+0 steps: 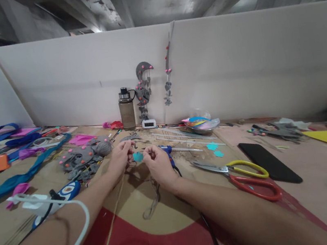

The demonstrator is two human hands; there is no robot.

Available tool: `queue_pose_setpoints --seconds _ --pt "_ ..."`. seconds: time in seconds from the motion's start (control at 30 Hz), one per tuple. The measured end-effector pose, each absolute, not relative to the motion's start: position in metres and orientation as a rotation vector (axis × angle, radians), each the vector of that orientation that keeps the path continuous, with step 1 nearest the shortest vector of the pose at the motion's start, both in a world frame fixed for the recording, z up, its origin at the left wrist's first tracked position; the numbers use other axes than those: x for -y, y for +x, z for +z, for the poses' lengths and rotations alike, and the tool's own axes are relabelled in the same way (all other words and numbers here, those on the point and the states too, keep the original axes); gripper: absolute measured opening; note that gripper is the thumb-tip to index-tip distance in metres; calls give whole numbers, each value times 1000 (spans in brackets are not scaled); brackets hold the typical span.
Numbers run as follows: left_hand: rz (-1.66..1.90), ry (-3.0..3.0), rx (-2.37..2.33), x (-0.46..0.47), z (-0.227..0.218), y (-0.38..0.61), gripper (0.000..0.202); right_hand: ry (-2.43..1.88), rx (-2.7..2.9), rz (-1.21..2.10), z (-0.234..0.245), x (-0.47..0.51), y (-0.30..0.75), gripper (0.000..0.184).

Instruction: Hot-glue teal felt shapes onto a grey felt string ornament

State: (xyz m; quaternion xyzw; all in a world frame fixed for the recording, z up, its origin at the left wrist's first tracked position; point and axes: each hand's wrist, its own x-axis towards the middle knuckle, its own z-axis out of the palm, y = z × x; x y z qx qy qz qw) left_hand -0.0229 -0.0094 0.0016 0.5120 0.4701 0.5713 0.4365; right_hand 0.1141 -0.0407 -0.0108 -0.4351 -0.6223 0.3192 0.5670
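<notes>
Both hands are close together above the cardboard, at a small turquoise flower cutout. My right hand pinches the cutout's right edge between closed fingertips. My left hand is closed in a pinch at its left side; what lies in those fingers is too small to make out. A looped grey cord hangs below my right hand. Just behind that hand lies a blue glue gun, partly hidden, with a clear glue stick pointing right. Two more turquoise flowers lie farther right.
Large scissors with red and yellow handles and a black phone lie right. A bottle and small clock stand by the white partition. Grey felt pieces, a white cable and blue strips are left.
</notes>
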Motion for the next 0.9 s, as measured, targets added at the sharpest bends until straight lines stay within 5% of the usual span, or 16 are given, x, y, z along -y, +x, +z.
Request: queue_pose_setpoints --seconds 0.17,0.37,0.9 --pt "1247 1365 -1031 11 14 -28 44 -1046 1419 752 -3 35 125 15" --pt "1034 1616 -1028 24 30 -23 30 -1022 1417 786 1 37 128 16" --pt "1118 1826 -1273 30 36 -19 18 -986 1558 708 -2 36 129 23"
